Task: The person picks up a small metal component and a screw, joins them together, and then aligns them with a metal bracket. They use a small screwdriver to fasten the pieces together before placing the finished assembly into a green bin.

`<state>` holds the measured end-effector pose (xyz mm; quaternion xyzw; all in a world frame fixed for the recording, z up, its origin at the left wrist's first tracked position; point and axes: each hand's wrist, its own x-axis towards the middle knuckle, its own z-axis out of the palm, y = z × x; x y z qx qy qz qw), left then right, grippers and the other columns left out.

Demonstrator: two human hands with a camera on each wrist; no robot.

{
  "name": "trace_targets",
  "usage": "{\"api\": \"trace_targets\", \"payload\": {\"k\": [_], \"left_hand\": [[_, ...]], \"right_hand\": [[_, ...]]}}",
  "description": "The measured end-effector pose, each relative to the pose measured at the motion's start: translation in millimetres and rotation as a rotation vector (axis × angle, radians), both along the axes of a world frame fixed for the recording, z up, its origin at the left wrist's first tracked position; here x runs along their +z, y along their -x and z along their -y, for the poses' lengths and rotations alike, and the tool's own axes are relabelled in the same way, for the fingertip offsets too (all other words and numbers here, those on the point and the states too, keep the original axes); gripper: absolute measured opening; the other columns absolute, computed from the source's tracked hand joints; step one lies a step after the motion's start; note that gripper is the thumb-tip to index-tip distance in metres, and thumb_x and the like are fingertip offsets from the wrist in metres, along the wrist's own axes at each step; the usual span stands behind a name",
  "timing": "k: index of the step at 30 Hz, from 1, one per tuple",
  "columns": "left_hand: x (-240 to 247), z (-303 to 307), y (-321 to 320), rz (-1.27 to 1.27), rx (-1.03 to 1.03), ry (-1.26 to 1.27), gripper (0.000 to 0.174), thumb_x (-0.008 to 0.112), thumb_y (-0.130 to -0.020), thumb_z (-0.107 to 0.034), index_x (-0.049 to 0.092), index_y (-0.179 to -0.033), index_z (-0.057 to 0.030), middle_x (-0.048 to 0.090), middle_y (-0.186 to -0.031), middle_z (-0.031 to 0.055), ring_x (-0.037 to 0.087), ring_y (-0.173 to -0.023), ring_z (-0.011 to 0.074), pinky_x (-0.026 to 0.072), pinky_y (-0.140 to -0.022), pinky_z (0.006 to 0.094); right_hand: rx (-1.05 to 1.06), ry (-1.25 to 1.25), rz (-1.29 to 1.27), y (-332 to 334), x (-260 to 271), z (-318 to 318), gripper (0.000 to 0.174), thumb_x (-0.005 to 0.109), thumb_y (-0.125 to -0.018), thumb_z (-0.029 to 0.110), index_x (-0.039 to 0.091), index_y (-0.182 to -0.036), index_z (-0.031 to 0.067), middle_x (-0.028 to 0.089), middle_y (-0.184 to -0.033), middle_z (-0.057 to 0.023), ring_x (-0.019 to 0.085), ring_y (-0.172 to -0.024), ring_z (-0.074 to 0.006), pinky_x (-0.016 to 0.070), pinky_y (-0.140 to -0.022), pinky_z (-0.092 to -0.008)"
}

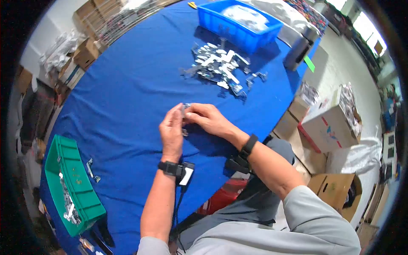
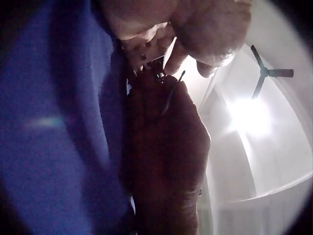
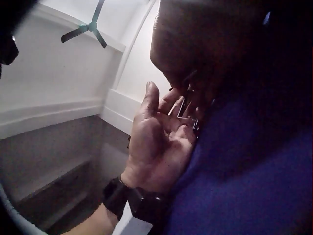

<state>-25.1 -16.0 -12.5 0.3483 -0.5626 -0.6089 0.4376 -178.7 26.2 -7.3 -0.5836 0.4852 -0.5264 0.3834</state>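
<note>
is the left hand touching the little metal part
Touching. The right wrist view shows the left hand with its fingers pinching the metal part.

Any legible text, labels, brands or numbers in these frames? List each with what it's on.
Nothing reads as words or numbers.
White carton: red and blue printed mark, too blurred to read.
Green bin: faint marks on its inner wall, too small to read.
Metal part pinched between left hand and right hand: no marking shows.
Wrist views: no lettering.
</note>
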Motion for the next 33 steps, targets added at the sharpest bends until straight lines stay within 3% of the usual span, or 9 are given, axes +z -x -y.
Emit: {"api": "trace_targets", "payload": {"k": [2, 4, 5, 6, 9, 13, 22, 26, 33], "left_hand": [[-0.9, 0.2, -3.7, -0.034, 0.001, 0.008, 0.042, 0.051, -0.104, -0.034, 0.062, -0.124, 0.0016, 0.066, -0.116, 0.0092, 0.063, -0.100, 0.0128, 0.0514, -0.086, 0.0260], [12.7, -7.8, -4.4, -0.026, -0.027, 0.000, 0.048, 0.052, -0.103, -0.037, 0.062, -0.123, 0.0053, 0.067, -0.111, 0.0085, 0.062, -0.097, 0.0119, 0.0509, -0.084, 0.0256], [10.9, -7.0, -2.2, -0.048, -0.024, 0.020, 0.048, 0.052, -0.103, -0.037, 0.062, -0.124, 0.0052, 0.066, -0.111, 0.0086, 0.062, -0.096, 0.0121, 0.0512, -0.083, 0.0260], [11.3, -7.5, -0.9, -0.024, -0.015, 0.016, 0.049, 0.051, -0.104, -0.038, 0.061, -0.125, 0.0050, 0.066, -0.112, 0.0087, 0.062, -0.096, 0.0125, 0.0515, -0.083, 0.0265], [5.2, -3.3, -6.5, 0.001, -0.075, 0.033, 0.045, 0.049, -0.105, -0.033, 0.057, -0.129, 0.0045, 0.062, -0.126, 0.0120, 0.061, -0.112, 0.0170, 0.0516, -0.092, 0.0293], [11.5, -8.5, -3.7, -0.013, -0.076, -0.013, 0.047, 0.048, -0.105, -0.033, 0.055, -0.130, 0.0053, 0.061, -0.128, 0.0143, 0.060, -0.116, 0.0196, 0.0520, -0.094, 0.0317], [10.2, -7.3, -2.8, 0.045, -0.098, 0.035, 0.046, 0.047, -0.105, -0.032, 0.054, -0.131, 0.0055, 0.060, -0.129, 0.0151, 0.059, -0.117, 0.0225, 0.0504, -0.096, 0.0340], [9.8, -5.3, -0.7, 0.066, -0.123, 0.051, 0.049, 0.045, -0.106, -0.034, 0.052, -0.132, 0.0063, 0.059, -0.129, 0.0155, 0.060, -0.116, 0.0222, 0.0508, -0.095, 0.0341], [6.8, -3.9, 0.4, 0.009, -0.108, 0.047, 0.044, 0.048, -0.105, -0.030, 0.055, -0.129, 0.0065, 0.061, -0.126, 0.0148, 0.061, -0.113, 0.0215, 0.0529, -0.092, 0.0336]], "right_hand": [[0.055, 0.004, 0.053, 0.6, -24.4, 10.5, 0.028, 0.056, -0.097, 0.024, 0.064, -0.090, -0.0024, 0.070, -0.081, -0.0103, 0.064, -0.076, -0.0164, 0.0508, -0.069, -0.0335], [0.017, -0.011, -0.025, 1.8, 4.3, -0.3, 0.028, 0.057, -0.095, 0.024, 0.066, -0.090, -0.0021, 0.071, -0.081, -0.0126, 0.067, -0.074, -0.0196, 0.0515, -0.066, -0.0348], [0.048, -0.050, 0.015, 2.0, 4.8, 0.4, 0.029, 0.056, -0.099, 0.023, 0.064, -0.092, -0.0042, 0.070, -0.085, -0.0081, 0.063, -0.078, -0.0119, 0.0511, -0.070, -0.0315], [0.051, -0.087, 0.023, 5.4, 7.0, -2.5, 0.027, 0.056, -0.098, 0.021, 0.064, -0.092, -0.0037, 0.070, -0.084, -0.0085, 0.064, -0.080, -0.0123, 0.0517, -0.071, -0.0313], [0.073, -0.042, 0.031, 7.1, 1.5, -0.2, 0.023, 0.058, -0.096, 0.019, 0.065, -0.093, -0.0027, 0.070, -0.083, -0.0090, 0.066, -0.079, -0.0144, 0.0525, -0.072, -0.0318], [0.069, -0.041, 0.045, 9.5, 6.5, -2.0, 0.026, 0.057, -0.096, 0.022, 0.065, -0.093, -0.0031, 0.070, -0.081, -0.0107, 0.067, -0.078, -0.0166, 0.0524, -0.071, -0.0328], [0.035, 0.123, 0.024, 7.3, -8.8, 3.5, 0.027, 0.057, -0.093, 0.022, 0.067, -0.094, -0.0032, 0.071, -0.082, -0.0134, 0.070, -0.078, -0.0219, 0.0523, -0.070, -0.0372], [-0.026, 0.142, -0.043, 7.3, -10.0, 0.9, 0.029, 0.058, -0.091, 0.024, 0.068, -0.095, -0.0031, 0.070, -0.086, -0.0197, 0.070, -0.080, -0.0321, 0.0524, -0.072, -0.0415], [-0.056, 0.164, -0.114, 7.9, -10.6, 5.9, 0.028, 0.058, -0.091, 0.023, 0.067, -0.094, -0.0031, 0.070, -0.085, -0.0187, 0.070, -0.079, -0.0296, 0.0530, -0.070, -0.0401]]}}
